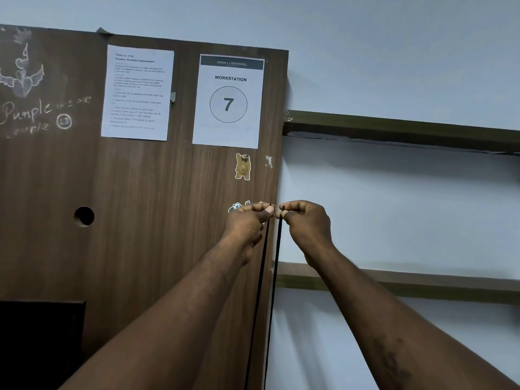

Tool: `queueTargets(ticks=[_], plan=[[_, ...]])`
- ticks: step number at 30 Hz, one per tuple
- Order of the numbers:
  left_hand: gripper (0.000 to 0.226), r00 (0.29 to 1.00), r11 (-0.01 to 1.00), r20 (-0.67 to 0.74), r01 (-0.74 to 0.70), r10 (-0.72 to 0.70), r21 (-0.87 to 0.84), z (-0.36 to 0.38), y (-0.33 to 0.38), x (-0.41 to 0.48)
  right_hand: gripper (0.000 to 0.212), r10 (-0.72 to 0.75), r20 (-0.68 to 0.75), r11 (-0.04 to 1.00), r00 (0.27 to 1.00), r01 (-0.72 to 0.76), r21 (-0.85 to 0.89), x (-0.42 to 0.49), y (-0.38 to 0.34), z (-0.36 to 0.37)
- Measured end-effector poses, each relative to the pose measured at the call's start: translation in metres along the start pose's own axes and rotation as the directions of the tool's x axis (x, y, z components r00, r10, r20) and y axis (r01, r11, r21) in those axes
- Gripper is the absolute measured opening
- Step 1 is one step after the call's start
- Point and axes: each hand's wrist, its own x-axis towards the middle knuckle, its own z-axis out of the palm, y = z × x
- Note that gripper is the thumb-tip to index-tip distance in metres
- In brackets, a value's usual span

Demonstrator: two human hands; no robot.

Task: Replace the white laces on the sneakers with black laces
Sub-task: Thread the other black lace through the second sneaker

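Observation:
Both of my arms are raised in front of a brown wooden panel. My left hand point(249, 220) pinches one tip of a black lace point(260, 277) between thumb and fingers. My right hand point(306, 220) pinches the other tip, close beside the left. The two black strands hang straight down side by side between my forearms and leave the view at the bottom edge. No sneaker is in view, and no white lace either.
The wooden panel point(154, 206) carries a task sheet point(138, 91), a "Workstation 7" sheet point(229, 102), stickers and chalk scribbles. To the right, two shelf boards point(394, 128) run along a pale wall. A dark object point(39, 333) sits at the lower left.

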Motion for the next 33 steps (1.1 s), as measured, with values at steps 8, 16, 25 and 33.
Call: queueTargets(ticks=[8, 16, 25, 33], plan=[[0.006, 1.0, 1.0, 0.005, 0.008, -0.008, 0.003, 0.0021, 0.0018, -0.0022, 0.018, -0.047, -0.007, 0.998, 0.999, 0.046, -0.039, -0.0009, -0.0001, 0.0004], [0.006, 1.0, 1.0, -0.02, -0.005, 0.005, 0.017, 0.0073, 0.0088, -0.0033, 0.02, -0.061, -0.034, 0.996, 0.998, 0.058, -0.07, 0.0016, -0.0059, -0.0001], [0.006, 1.0, 1.0, -0.019, -0.007, 0.007, 0.01, 0.009, 0.0092, -0.0031, 0.01, -0.058, -0.053, 0.994, 0.997, 0.052, -0.097, 0.0043, -0.0052, -0.0017], [0.005, 0.999, 0.999, -0.038, -0.012, 0.013, 0.037, 0.0077, 0.009, -0.0006, 0.012, -0.064, -0.043, 0.992, 0.997, 0.058, -0.115, 0.0068, -0.0075, 0.0016]])
